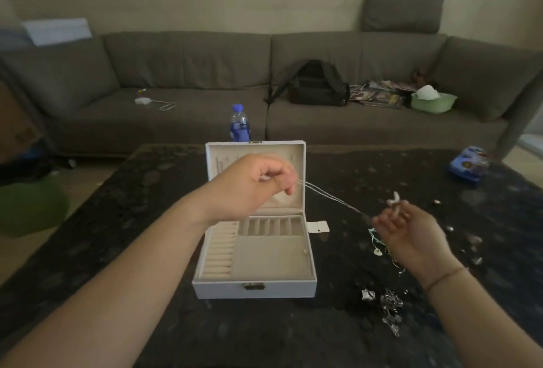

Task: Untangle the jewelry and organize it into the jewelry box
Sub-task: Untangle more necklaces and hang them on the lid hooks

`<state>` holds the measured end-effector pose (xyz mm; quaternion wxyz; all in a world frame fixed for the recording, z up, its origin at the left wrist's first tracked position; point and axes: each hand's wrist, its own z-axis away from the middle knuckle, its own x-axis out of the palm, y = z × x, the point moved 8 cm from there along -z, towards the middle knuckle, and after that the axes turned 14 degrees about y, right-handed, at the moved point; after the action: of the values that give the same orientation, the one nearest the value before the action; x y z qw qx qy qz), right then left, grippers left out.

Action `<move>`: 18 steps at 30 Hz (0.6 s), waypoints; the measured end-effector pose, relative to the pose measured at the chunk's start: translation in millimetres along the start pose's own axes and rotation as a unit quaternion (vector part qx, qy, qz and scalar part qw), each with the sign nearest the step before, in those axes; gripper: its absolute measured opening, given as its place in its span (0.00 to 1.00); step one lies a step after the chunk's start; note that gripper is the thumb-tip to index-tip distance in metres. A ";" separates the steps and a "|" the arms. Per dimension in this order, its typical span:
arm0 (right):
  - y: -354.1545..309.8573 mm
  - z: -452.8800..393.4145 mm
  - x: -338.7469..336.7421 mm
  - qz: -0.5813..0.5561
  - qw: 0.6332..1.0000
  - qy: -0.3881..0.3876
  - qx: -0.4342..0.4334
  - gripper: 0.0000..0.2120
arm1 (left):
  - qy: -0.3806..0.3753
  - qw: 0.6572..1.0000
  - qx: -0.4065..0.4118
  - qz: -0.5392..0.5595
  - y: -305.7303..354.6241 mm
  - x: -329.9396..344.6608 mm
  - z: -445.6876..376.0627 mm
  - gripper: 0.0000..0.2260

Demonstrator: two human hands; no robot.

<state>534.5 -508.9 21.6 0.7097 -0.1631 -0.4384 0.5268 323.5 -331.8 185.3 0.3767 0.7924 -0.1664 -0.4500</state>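
Thin silver chain (332, 197): stretched taut above the table (293, 338), pinched by left hand (252, 188) and right hand (411, 229). Open white jewelry box (255, 285): beneath left hand. Tangled jewelry (389, 309): on table, near right wrist.

Count, tabletop and sofa.
We log one jewelry box (254, 285), one bottle (239, 123) at twelve o'clock, one backpack (316, 84), two hands.

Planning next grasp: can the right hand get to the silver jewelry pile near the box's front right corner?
Probably yes. The silver jewelry pile lies uncovered on the table just below the right hand, but its fingers hold the thin chain, so that needs releasing first.
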 end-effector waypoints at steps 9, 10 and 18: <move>0.3 131.3 178.5 0.374 0.826 -0.201 -0.372 0.25 | 0.070 0.991 0.069 -0.093 -0.2 -38.8 -33.0 0.10; 13.8 143.1 195.2 0.427 0.797 -0.254 -0.344 0.29 | 0.087 0.990 0.061 -0.097 -5.9 -45.4 -33.3 0.10; 38.1 163.5 220.9 0.558 0.703 -0.326 -0.298 0.19 | 0.171 0.983 -0.059 0.044 -67.0 -90.7 -6.2 0.11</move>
<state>395.0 -334.9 186.6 0.0135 -0.3989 -0.6052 0.6887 274.7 -230.1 190.5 0.4653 0.8257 -0.1073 -0.3003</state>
